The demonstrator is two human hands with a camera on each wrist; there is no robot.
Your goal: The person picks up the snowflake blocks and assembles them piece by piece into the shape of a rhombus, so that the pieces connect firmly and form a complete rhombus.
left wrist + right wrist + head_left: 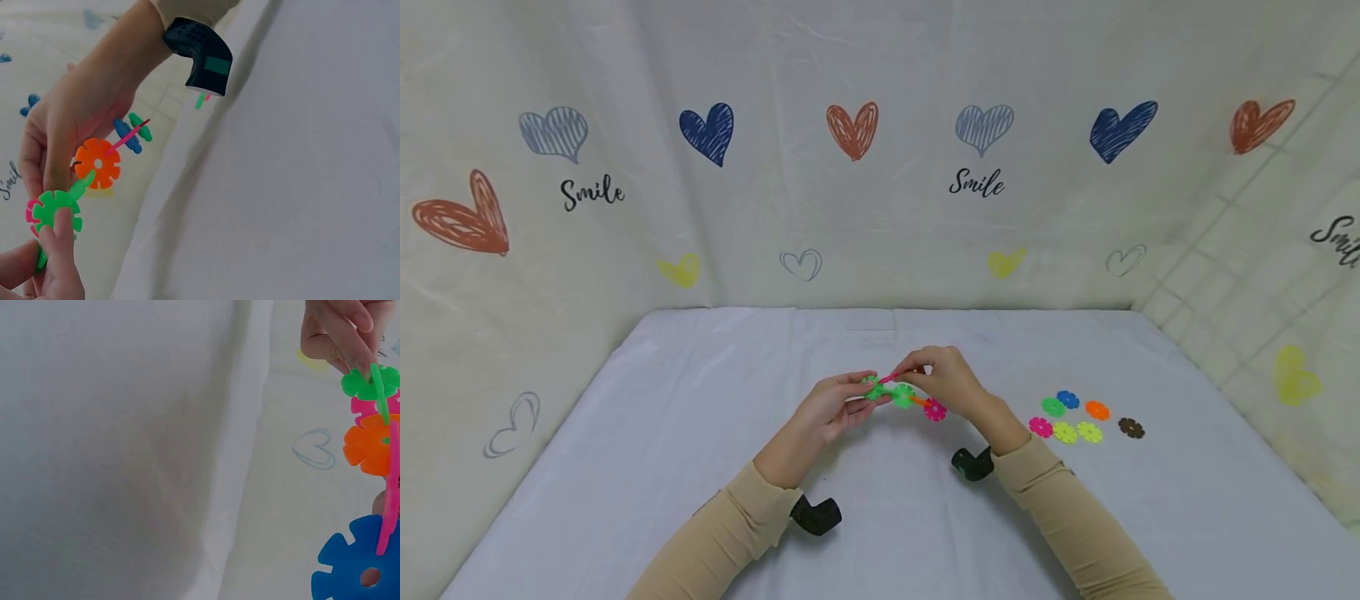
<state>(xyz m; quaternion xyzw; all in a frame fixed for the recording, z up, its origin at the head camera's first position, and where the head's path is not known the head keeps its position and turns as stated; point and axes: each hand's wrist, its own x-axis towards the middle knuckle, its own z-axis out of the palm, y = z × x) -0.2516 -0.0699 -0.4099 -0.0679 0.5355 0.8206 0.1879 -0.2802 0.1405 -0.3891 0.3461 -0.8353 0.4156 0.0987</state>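
Over the middle of the table, my left hand (838,407) pinches a green notched interlocking disc (872,387). My right hand (946,382) pinches a pink disc (887,379) edge-on against it. Joined discs trail rightward below the hands: a second green disc (903,396), an orange disc (920,402) edge-on and a pink disc (935,409). In the left wrist view, an orange disc (107,169) and a blue disc (128,137) stand behind the green one. The right wrist view has a large blue disc (340,569) closest. Fingertips partly cover the pinched discs.
Loose discs lie flat to the right of my right hand, among them a blue disc (1067,400), an orange disc (1097,410) and a brown disc (1131,428). A white cloth (625,467) covers the table. A printed curtain (895,217) hangs behind it.
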